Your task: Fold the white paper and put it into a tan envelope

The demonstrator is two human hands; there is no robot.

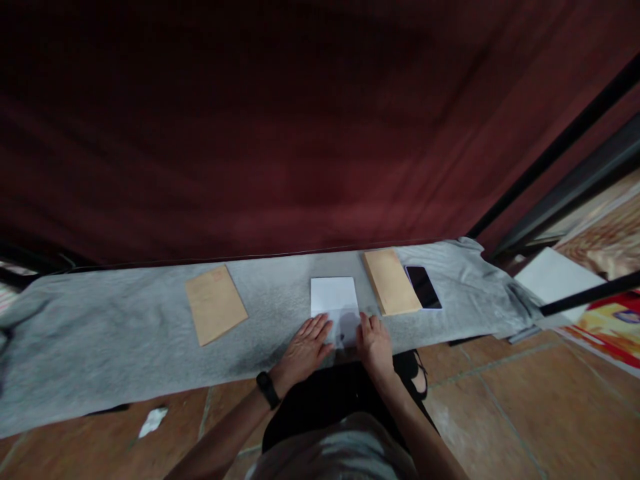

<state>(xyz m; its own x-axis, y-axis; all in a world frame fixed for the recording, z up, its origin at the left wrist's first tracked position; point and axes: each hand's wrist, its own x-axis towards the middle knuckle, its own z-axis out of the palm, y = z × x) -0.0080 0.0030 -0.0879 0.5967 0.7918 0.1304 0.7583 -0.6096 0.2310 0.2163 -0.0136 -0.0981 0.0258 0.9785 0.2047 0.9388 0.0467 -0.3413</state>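
Note:
A white sheet of paper (pixel 334 295) lies on the grey cloth in front of me, its lower part in shadow. My left hand (pixel 306 343) rests flat on the paper's lower left corner, fingers stretched out. At the right edge of the paper is my right hand (pixel 375 343), its fingers curled in and pressed on that edge. Right of the paper lies a stack of brown envelopes (pixel 393 281). A single brown envelope (pixel 216 304) lies farther off to the left.
A phone (pixel 423 288) with a dark screen lies beside the stack. Grey cloth (pixel 125 320) covers the long, narrow surface, with a dark red curtain (pixel 300 167) behind. Black bars (pixel 550 153) slant at the right. White scrap (pixel 153 421) lies on the tiled floor.

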